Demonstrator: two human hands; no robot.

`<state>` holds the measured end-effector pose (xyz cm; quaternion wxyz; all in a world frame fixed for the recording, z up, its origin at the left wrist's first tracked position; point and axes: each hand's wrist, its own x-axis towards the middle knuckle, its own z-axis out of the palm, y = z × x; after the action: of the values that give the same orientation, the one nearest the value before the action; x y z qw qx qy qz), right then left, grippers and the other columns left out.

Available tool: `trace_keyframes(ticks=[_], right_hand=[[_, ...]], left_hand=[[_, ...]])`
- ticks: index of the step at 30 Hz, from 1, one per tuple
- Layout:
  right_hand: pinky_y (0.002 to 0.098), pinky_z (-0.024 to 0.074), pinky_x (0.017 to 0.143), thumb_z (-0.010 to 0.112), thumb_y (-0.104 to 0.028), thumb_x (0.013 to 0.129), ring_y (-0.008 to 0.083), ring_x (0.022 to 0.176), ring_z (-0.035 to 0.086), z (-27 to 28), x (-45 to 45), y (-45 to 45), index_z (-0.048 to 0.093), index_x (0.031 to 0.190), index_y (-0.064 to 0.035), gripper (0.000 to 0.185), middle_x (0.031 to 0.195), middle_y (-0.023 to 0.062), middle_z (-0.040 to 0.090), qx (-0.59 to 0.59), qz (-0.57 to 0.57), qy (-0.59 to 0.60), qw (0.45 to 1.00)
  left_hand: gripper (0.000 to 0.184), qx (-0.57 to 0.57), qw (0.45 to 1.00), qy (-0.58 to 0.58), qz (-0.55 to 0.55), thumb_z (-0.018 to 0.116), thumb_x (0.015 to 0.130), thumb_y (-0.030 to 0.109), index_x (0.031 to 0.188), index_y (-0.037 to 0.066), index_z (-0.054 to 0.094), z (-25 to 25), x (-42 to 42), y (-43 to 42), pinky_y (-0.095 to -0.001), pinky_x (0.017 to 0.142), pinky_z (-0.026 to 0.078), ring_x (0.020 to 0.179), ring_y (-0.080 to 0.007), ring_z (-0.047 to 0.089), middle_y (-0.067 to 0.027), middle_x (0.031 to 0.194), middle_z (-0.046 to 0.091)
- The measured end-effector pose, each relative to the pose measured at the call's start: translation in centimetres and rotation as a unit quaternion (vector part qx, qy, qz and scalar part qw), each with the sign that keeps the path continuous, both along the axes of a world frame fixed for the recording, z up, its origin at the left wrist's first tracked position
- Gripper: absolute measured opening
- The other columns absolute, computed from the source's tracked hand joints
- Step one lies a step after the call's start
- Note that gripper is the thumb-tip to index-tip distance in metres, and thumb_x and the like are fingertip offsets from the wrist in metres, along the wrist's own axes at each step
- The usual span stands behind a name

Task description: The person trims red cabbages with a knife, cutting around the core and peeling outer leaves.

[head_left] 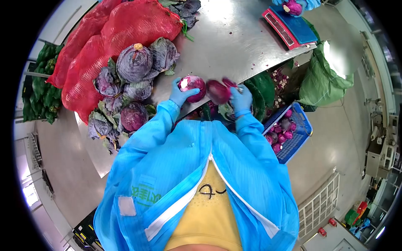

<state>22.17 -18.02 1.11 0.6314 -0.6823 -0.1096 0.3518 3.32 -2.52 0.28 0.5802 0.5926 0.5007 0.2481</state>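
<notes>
My left hand (180,93) is closed around a peeled red cabbage (194,88) with a white cut spot, at the table's near edge. Just right of it, loose purple cabbage leaves (218,92) are smeared by motion, close against the fingers of my right hand (241,100). That hand is curled shut, and a small metallic glint shows at its fingertips; what it grips is unclear. Both hands wear blue gloves. Several unpeeled red cabbages (135,62) with outer leaves lie piled left of my left hand.
Red mesh sacks (138,25) fill the table's left. A red scale with a blue top (296,31) stands far right, near another person's gloved hands (310,4). A blue basket of small purple cabbages (295,142), dark green bags (261,90) and a light green sack (320,83) are right.
</notes>
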Motion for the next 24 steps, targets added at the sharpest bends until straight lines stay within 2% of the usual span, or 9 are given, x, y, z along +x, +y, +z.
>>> trace_keyframes(ticks=[2,4,5,6,8,9,12,17,24], right_hand=[[0.0336,0.0476,0.058,0.07,-0.032,0.074,0.0183,0.061,0.059,-1.0,2.5,-3.2,0.059,0.097,0.0002,0.041,0.068,0.0074,0.062,-0.102,0.078,-0.053,0.99],[0.0372,0.0478,0.063,0.07,-0.039,0.074,0.024,0.066,0.061,0.7,1.7,-4.8,0.057,0.108,0.0,0.054,0.073,0.0088,0.063,-0.238,0.057,-0.338,0.909],[0.0386,0.0482,0.071,0.066,-0.04,0.078,0.0289,0.081,0.063,2.4,1.3,-5.1,0.055,0.116,-0.0004,0.056,0.087,0.013,0.065,-0.3,0.096,-0.315,0.895],[0.0386,0.0482,0.071,0.066,-0.04,0.078,0.0289,0.081,0.063,2.6,0.7,-4.8,0.055,0.116,-0.0004,0.056,0.087,0.013,0.065,-0.301,0.096,-0.316,0.894],[0.0385,0.0481,0.075,0.06,-0.036,0.083,0.0309,0.088,0.063,2.8,-0.4,-3.7,0.05,0.125,-0.0052,0.053,0.097,0.0161,0.064,-0.2,0.098,-0.315,0.923],[0.0385,0.0481,0.075,0.06,-0.036,0.083,0.0309,0.088,0.063,2.9,-1.4,-3.1,0.05,0.125,-0.0052,0.053,0.097,0.0161,0.064,-0.202,0.099,-0.314,0.922],[0.0401,0.0491,0.067,0.05,-0.036,0.09,0.0328,0.076,0.063,2.4,-3.6,-0.7,0.04,0.135,-0.0228,0.048,0.087,0.0178,0.064,-0.093,0.22,-0.362,0.901],[0.0456,0.0472,0.063,0.039,-0.047,0.092,0.0348,0.076,0.062,2.8,-3.8,1.3,0.023,0.142,-0.0214,0.059,0.09,0.0156,0.064,-0.171,0.32,-0.438,0.822],[0.0468,0.0471,0.059,0.036,-0.047,0.093,0.0353,0.071,0.062,4.1,-3.5,1.3,0.019,0.143,-0.0229,0.058,0.083,0.0161,0.065,-0.221,0.368,-0.433,0.793]], left_hand=[[0.105,-0.06,0.996,-0.027,-0.054,0.09,0.048,0.029,0.128,-0.002,0.029,0.7,-0.4,0.6,-0.0342,0.094,0.044,0.109,-0.0245,0.05,-0.0165,0.123,0.045],[0.099,-0.042,0.997,-0.022,-0.054,0.089,0.05,0.027,0.126,-0.001,0.032,0.7,-0.4,0.2,-0.0345,0.093,0.045,0.107,-0.0225,0.051,-0.0149,0.119,0.048],[0.098,-0.021,0.997,-0.034,-0.063,0.089,0.05,0.026,0.125,-0.001,0.032,1.0,-0.2,-0.4,-0.0349,0.093,0.045,0.108,-0.0225,0.051,-0.0148,0.119,0.047],[0.097,0.002,0.996,-0.048,-0.073,0.089,0.051,0.025,0.125,-0.001,0.032,1.1,0.2,-0.6,-0.0354,0.092,0.045,0.108,-0.0226,0.051,-0.0147,0.12,0.047],[0.1,0.05,0.993,-0.021,-0.101,0.089,0.049,0.025,0.126,-0.002,0.031,0.9,0.9,-0.6,-0.0356,0.094,0.044,0.109,-0.0239,0.05,-0.0155,0.12,0.046],[0.102,0.097,0.987,0.013,-0.128,0.089,0.048,0.025,0.127,-0.003,0.03,0.8,1.0,-0.6,-0.0358,0.095,0.042,0.109,-0.0251,0.049,-0.0162,0.12,0.045],[0.109,0.157,0.971,0.055,-0.17,0.089,0.045,0.026,0.129,-0.005,0.027,0.5,1.3,-0.5,-0.0357,0.098,0.04,0.11,-0.0281,0.048,-0.0182,0.12,0.044],[0.109,0.114,0.97,0.053,-0.207,0.086,0.049,0.026,0.133,-0.004,0.022,2.0,2.0,-1.4,-0.0359,0.098,0.04,0.113,-0.0283,0.047,-0.0199,0.123,0.042],[0.107,0.111,0.975,0.053,-0.187,0.085,0.051,0.021,0.134,-0.001,0.021,0.6,1.9,-1.4,-0.0363,0.098,0.04,0.114,-0.026,0.047,-0.0175,0.124,0.042]])
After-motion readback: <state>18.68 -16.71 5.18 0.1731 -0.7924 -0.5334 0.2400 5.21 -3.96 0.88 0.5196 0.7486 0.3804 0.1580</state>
